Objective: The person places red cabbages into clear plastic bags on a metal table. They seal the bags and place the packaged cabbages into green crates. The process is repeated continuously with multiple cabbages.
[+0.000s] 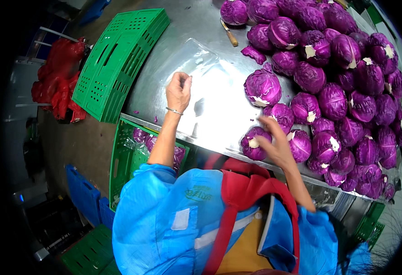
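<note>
My left hand (179,90) is above the steel tabletop with its fingers curled in, and I see nothing in them. A clear plastic bag or film (195,55) lies flat just beyond it; whether they touch is unclear. My right hand (278,142), slightly blurred, has its fingers apart at the right side of a red cabbage (252,151) near the table's front edge. I cannot tell if the fingertips touch that head. Farther in, a larger red cabbage (262,86) with frilled outer leaves rests at the pile's left edge.
Many red cabbages (332,101) are heaped on the right. A wooden-handled knife (233,38) lies at the table's (201,29) far side, near a loose leaf (254,55). A green crate (118,58) stands left; a lower crate (118,161) holds wrapped cabbages (150,142).
</note>
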Tool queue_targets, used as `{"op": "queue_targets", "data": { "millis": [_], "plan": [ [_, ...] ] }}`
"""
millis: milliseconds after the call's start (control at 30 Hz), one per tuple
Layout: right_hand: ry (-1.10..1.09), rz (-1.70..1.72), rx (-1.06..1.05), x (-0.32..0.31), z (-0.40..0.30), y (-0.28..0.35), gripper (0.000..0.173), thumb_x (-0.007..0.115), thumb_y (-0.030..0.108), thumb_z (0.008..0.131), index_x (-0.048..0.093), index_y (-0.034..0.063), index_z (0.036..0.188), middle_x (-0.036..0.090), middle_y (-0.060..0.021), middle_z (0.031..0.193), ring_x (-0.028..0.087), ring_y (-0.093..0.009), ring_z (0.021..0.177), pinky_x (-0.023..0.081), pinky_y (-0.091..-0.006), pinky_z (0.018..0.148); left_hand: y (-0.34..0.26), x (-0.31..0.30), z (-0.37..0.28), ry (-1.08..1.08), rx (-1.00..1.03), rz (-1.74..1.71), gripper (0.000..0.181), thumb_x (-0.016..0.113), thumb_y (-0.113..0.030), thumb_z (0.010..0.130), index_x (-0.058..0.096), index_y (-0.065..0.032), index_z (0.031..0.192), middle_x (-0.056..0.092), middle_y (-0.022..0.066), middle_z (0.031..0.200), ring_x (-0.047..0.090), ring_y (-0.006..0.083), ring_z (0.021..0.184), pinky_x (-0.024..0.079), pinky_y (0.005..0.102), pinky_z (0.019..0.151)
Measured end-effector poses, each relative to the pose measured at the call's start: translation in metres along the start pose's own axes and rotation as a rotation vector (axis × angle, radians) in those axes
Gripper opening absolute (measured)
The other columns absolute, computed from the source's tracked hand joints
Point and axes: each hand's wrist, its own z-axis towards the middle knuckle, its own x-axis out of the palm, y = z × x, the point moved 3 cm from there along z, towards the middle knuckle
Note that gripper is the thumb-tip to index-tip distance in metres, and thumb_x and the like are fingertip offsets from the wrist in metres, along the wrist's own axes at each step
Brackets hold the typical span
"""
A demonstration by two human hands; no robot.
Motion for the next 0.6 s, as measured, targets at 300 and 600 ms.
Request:
{"op": "queue_targets", "data": {
  "millis": [300, 600],
  "plan": [
    [0.246, -0.211, -0.35, 0.065, 0.088, 0.038, 0.015, 0.063, 0.016, 0.077, 0.058, 0.0067, 0.088, 0.059, -0.0096, 0.098, 0.051, -0.027, 0.102, 0.035, -0.0365, 0.091, -0.052, -0.033, -0.007, 0.886, -0.435, -0.225, 0.028, 0.044, -0.004, 0.074, 0.063, -0.0025, 0.095, 0.059, 0.0017, 0.078, 0.056, 0.017, 0.071, 0.046, 0.0284, 0.066],
    [-0.095, 0.934, 0.401, 0.023, 0.079, -0.017, 0.02, 0.054, 0.02, 0.087, 0.055, 0.0015, 0.092, 0.053, -0.0042, 0.061, 0.054, -0.014, 0.054, 0.049, -0.0287, 0.052, -0.068, 0.049, -0.026, 0.974, -0.274, -0.932, 0.024, 0.05, -0.022, 0.085, 0.056, -0.0041, 0.099, 0.058, 0.0072, 0.097, 0.052, 0.0185, 0.098, 0.039, 0.032, 0.087]
  ]
}}
